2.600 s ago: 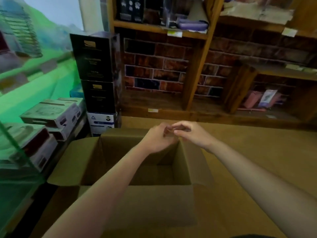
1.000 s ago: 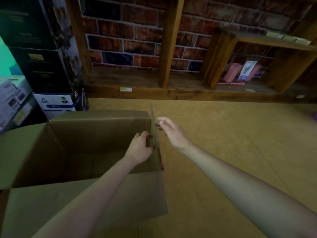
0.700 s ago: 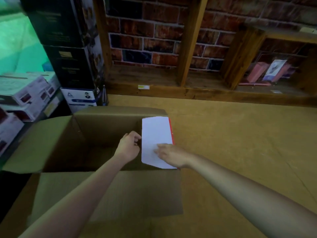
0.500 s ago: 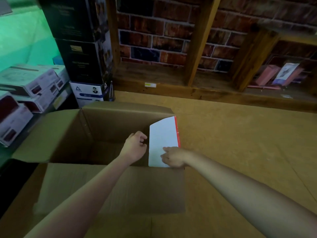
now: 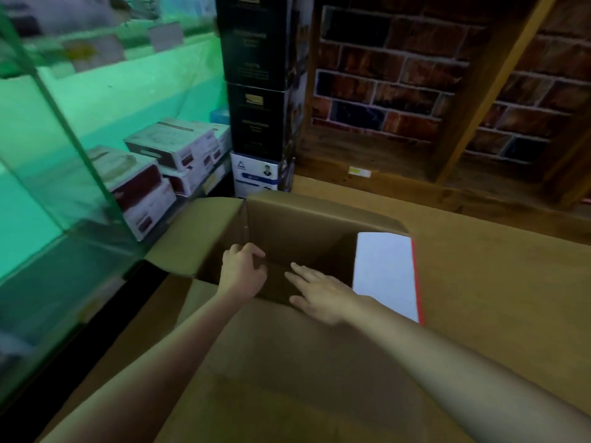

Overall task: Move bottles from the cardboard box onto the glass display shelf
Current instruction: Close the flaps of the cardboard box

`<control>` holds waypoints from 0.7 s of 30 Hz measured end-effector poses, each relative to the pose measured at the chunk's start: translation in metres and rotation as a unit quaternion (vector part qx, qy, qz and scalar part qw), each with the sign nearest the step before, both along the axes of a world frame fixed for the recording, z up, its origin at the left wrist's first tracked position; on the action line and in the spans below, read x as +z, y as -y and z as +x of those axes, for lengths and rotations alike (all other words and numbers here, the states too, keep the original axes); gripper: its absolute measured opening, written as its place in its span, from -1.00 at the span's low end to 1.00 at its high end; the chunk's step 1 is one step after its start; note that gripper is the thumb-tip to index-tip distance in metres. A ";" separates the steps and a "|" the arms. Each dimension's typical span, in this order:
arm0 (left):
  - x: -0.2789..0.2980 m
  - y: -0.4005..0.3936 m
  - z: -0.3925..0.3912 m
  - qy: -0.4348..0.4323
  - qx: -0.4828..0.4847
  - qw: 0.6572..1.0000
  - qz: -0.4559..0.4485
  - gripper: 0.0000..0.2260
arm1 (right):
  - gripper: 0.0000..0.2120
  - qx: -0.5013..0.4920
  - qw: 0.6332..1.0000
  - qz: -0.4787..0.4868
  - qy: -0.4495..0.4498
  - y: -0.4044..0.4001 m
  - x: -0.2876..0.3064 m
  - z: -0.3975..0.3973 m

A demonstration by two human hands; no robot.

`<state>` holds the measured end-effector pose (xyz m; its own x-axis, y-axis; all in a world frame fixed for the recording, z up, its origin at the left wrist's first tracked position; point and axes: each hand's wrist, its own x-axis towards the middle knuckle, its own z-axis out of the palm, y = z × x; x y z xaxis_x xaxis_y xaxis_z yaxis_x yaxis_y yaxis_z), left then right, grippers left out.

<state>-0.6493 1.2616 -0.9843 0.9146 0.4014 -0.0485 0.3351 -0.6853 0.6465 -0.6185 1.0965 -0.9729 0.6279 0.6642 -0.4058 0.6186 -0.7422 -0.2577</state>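
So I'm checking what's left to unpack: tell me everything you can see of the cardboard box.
The cardboard box is plain brown, open-topped, flaps folded outward on a brown surface. A white, red-edged panel lies at its right side. Its shadowed interior shows no bottles. The left hand and right hand reach in over the near edge.

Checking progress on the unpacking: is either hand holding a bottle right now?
No. The left hand and right hand both reach over the open cardboard box with nothing in their fingers.

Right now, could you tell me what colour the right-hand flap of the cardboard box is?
White, with a red edge along its right side, seen in the head view.
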 end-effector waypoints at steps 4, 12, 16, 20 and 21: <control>0.003 -0.044 -0.016 -0.017 0.058 0.998 -0.010 -0.76 | -0.44 0.045 0.998 0.031 0.009 -0.051 0.002 -0.002; -0.002 -0.087 -0.031 -0.069 0.169 0.972 -0.147 -0.57 | -0.43 0.086 0.993 0.074 0.025 -0.112 0.003 -0.009; 0.006 -0.085 -0.031 0.020 0.219 0.952 -0.212 -0.55 | -0.42 0.061 0.993 0.084 0.055 -0.115 -0.001 -0.011; 0.015 -0.070 -0.030 0.148 0.273 0.934 -0.179 -0.56 | -0.41 0.006 0.985 0.122 0.125 -0.111 0.005 -0.011; 0.017 -0.067 -0.030 0.169 0.272 0.934 -0.160 -0.59 | -0.40 0.001 0.980 0.142 0.142 -0.111 0.007 -0.011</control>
